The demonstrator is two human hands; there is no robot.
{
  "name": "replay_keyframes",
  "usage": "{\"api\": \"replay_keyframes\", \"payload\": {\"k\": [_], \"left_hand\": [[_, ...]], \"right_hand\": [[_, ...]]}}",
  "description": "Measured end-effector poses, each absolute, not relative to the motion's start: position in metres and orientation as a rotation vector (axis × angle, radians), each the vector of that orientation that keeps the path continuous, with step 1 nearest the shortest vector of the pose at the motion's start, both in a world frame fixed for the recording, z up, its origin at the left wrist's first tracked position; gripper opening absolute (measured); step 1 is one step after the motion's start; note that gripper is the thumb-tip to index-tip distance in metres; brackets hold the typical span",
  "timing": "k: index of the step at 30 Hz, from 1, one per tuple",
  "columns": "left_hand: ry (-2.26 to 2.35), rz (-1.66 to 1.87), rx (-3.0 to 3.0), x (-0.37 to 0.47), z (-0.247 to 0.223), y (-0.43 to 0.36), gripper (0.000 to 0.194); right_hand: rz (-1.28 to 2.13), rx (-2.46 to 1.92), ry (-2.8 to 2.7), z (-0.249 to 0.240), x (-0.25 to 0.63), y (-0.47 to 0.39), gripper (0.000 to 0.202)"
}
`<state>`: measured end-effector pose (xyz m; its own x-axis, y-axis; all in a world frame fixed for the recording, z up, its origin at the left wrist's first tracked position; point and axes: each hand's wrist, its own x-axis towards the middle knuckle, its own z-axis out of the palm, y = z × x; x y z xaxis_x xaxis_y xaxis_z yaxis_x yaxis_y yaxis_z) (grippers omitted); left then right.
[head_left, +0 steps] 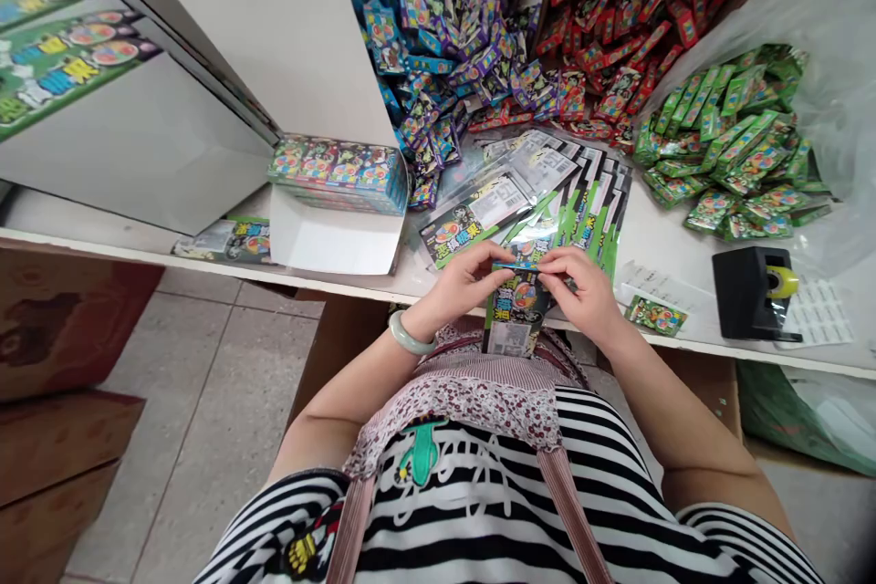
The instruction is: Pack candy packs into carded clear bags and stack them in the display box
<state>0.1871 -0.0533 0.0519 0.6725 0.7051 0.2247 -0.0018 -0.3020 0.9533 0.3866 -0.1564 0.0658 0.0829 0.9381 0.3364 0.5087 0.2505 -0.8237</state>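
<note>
My left hand [469,281] and my right hand [578,287] come together at the table's front edge. Between their fingertips is the top of a black and green printed bag [516,315], which hangs upright in front of my apron. A small blue candy packet [532,252] shows at the bag's top; whether it is partly inside, I cannot tell. Both hands are closed in a pinch at the two sides of this top edge. Just beyond them, a fan of flat printed bags [479,205] lies on the table.
Blue and purple packets [472,46] pile up at the back, red packets [630,27] to their right, green packets [739,146] in clear plastic. A black tape dispenser [745,292] stands right of label sheets [661,285]. Left is an open white box [335,233] with stacked packets.
</note>
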Motion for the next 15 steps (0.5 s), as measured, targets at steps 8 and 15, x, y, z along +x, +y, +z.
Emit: {"api": "replay_keyframes", "payload": {"k": [8,15], "left_hand": [[0.624,0.835,1.789,0.186,0.044,-0.046,0.01],[0.706,0.857,1.773,0.186,0.042,-0.044,0.007]], "right_hand": [[0.425,-1.532,-1.47,0.061,0.409,-0.185,0.026],[0.16,-2.348,-1.1,0.052,0.526,-0.246,0.018]]}}
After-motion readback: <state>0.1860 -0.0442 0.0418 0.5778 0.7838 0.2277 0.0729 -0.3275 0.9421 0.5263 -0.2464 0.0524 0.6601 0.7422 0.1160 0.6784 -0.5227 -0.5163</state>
